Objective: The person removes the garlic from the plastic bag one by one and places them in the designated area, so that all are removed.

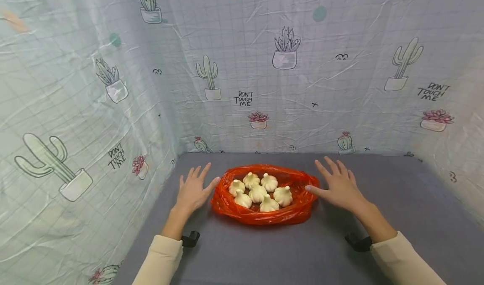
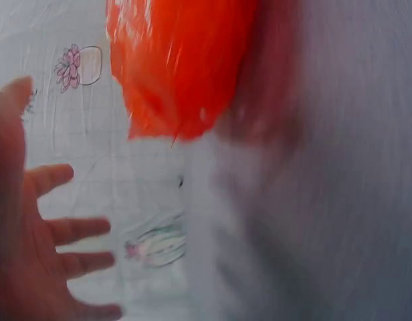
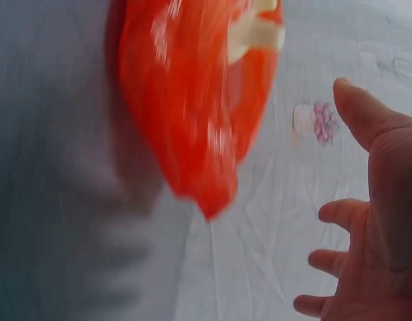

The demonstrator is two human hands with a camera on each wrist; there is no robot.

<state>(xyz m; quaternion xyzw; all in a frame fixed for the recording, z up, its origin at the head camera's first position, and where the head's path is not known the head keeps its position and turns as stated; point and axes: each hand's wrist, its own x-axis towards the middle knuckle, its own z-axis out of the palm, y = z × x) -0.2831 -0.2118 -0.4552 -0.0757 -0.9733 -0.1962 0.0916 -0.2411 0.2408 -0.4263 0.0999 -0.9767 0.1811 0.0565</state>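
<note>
A red plastic bag [image 1: 261,218] lies on the grey table with its mouth spread wide and its rim rolled down. Inside it sit several white garlic bulbs [image 1: 258,193], grouped toward the left and middle. My left hand [image 1: 192,192] hovers at the bag's left end, fingers spread, the thumb tip overlapping the rim in the head view. On the other side, my right hand [image 1: 340,187] is spread too, its thumb over the bag's right end. Both wrist views show fingers extended and holding nothing, with the red bag [image 2: 182,67] beyond them; a garlic bulb [image 3: 258,35] peeks out in the right one.
The grey table [image 1: 257,255] runs under the bag and both arms. Behind it and to the sides hangs a pale curtain [image 1: 242,75] printed with cacti and potted plants. Each wrist wears a black strap mount [image 1: 190,239].
</note>
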